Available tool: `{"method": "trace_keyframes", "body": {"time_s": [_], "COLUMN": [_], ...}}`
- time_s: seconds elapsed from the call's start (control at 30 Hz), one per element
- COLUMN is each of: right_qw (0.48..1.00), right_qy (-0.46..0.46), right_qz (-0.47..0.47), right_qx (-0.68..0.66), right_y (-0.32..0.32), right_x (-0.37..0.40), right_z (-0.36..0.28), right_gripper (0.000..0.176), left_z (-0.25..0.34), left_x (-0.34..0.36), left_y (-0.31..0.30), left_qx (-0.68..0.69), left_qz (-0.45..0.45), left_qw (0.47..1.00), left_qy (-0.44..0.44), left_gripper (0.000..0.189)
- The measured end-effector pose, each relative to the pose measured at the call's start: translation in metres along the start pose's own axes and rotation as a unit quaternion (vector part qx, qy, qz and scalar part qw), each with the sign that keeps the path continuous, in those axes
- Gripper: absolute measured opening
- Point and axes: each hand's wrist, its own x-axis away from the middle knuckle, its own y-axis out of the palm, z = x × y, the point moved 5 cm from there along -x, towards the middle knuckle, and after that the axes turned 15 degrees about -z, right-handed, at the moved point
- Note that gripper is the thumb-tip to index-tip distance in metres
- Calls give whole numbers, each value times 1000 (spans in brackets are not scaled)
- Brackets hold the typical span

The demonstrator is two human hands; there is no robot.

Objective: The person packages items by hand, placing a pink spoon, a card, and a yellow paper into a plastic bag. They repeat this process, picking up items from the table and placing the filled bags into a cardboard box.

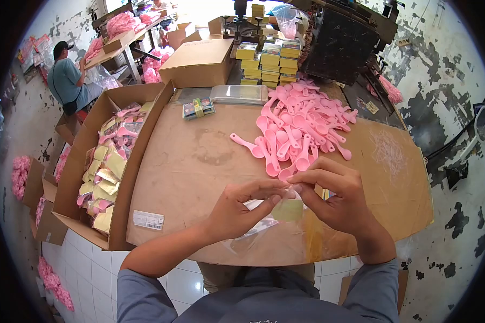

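Both hands meet above the front of the cardboard-covered table (199,145). My left hand (248,207) pinches the edge of a clear plastic bag (258,228) between thumb and fingers. My right hand (328,196) is closed at the bag's top, close to the left fingertips, with a bit of pink showing there. A pale yellow-green card (289,210) shows through the plastic below the fingers. Just beyond the hands lies a large heap of pink spoons (302,121). Part of the bag is hidden by the hands.
An open carton (134,199) of packed bags stands at left. Behind are a closed box (196,60), stacked card packs (269,62), a clear case (238,94) and a banded card bundle (198,108). Thin clear strips (387,153) lie at right. Another person (70,81) sits at far left.
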Motion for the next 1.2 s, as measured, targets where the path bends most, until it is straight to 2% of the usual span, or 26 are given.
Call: {"method": "trace_keyframes", "body": {"time_s": [0.2, 0.23, 0.33, 0.43, 0.5, 0.6, 0.73, 0.83, 0.93, 0.97, 1.0, 1.07, 1.13, 1.17, 1.2], "right_qw": [997, 996, 964, 943, 930, 903, 894, 930, 959, 988, 996, 952, 905, 878, 883], "right_qy": [-8, -2, -108, -103, -108, -134, -137, -84, -14, 19, 52, 209, 184, 207, 247], "right_qz": [64, 77, 93, 59, 50, 24, -14, -16, 65, 67, 66, 36, 32, 44, 87], "right_qx": [38, 54, 226, 311, 347, 407, 426, 358, 275, 135, -8, -222, -381, -428, -389], "right_y": [-1, -2, 5, 24, 29, 34, 35, 27, -9, -26, -44, -81, -124, -142, -157], "right_x": [-5, -6, -8, -11, -12, -12, -12, -16, -6, 1, 15, 63, 116, 143, 174], "right_z": [-2, -4, -14, -15, -13, -9, -6, 8, 32, 45, 59, 101, 133, 160, 200], "right_gripper": [21, 23, 28, 27, 27, 26, 24, 19, 15, 11, 7, 6, 7, 9, 17], "left_z": [-4, -2, 8, 13, 9, 6, 5, 9, 6, 2, -3, -10, -12, -10, -8], "left_x": [2, 2, 2, 4, 6, 6, 5, 2, -2, -1, 0, -2, -4, -5, -5], "left_y": [-6, -7, -8, -7, -6, -5, 1, 2, -11, -15, -17, -23, -24, -23, -22], "left_qx": [45, 24, -49, -141, -198, -292, -368, -340, -215, -154, -90, -9, 31, 29, 27], "left_qz": [23, 32, 46, 48, 65, 42, -9, -27, -7, 2, 11, 40, 56, 54, 51], "left_qw": [999, 999, 997, 989, 978, 955, 929, 939, 973, 984, 990, 994, 994, 993, 993], "left_qy": [-20, -25, -33, -21, 6, 6, -32, -49, -79, -93, -106, -105, -92, -99, -107], "left_gripper": [30, 30, 33, 35, 37, 38, 39, 38, 36, 35, 34, 35, 37, 37, 37]}}
